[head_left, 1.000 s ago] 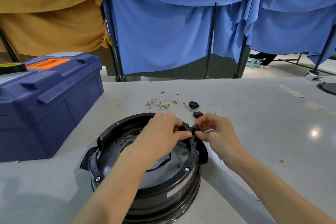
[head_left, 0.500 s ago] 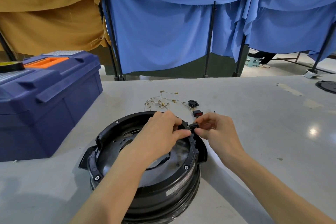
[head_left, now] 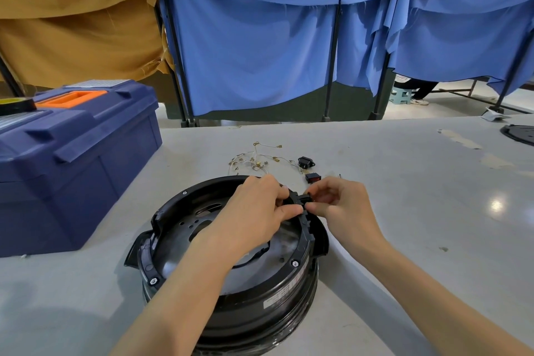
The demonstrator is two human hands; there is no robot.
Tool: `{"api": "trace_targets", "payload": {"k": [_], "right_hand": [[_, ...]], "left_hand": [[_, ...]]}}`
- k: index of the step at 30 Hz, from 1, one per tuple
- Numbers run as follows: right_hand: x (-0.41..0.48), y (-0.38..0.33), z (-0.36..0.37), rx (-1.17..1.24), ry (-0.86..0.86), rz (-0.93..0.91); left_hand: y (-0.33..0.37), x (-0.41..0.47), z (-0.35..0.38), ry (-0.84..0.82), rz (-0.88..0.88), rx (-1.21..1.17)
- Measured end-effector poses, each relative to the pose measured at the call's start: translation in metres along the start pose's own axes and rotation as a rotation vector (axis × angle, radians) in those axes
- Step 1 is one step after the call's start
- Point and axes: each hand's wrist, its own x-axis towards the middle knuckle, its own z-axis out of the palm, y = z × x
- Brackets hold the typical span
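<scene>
Lower centre of the frame: the black round housing (head_left: 245, 315) sits upturned on the desk (head_left: 419, 225), open side up. At its far right rim, just above frame centre, is the small black part (head_left: 304, 199), lodged at a notch in the rim.

Left hand (head_left: 254, 211): curled over the rim from inside, thumb and fingertips closed around the part. Right hand (head_left: 344, 208): narrow pinch on the part's outer end.

Risks, as judged:
- The part looks only partly seated. Pushed in at an angle, it could jam or strain the notch.
- Both grips are fingertip-only, so a slip could drop the part inside the housing.
- Nothing clamps the housing, so a sideways push could skid it on the desk.
- The red switch (head_left: 313, 177), black socket (head_left: 305, 162) and loose wires (head_left: 254, 160) lie just beyond the right hand, where a jerk could scatter them.

At the left edge stands the blue toolbox (head_left: 72, 159), well apart.

Against the earlier frames, little differs. Both hands keep the same grip at the same notch, and the part appears no deeper. The whole scene sits slightly higher in frame.
</scene>
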Motion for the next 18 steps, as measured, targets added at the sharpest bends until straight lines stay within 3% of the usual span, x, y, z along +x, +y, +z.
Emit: {"api": "trace_targets", "payload": {"k": [18], "right_hand": [[0.0036,-0.0032,-0.0024,-0.04,-0.054,-0.045]], "left_hand": [[0.0054,-0.0012,-0.0054,-0.031,0.023,0.03]]}}
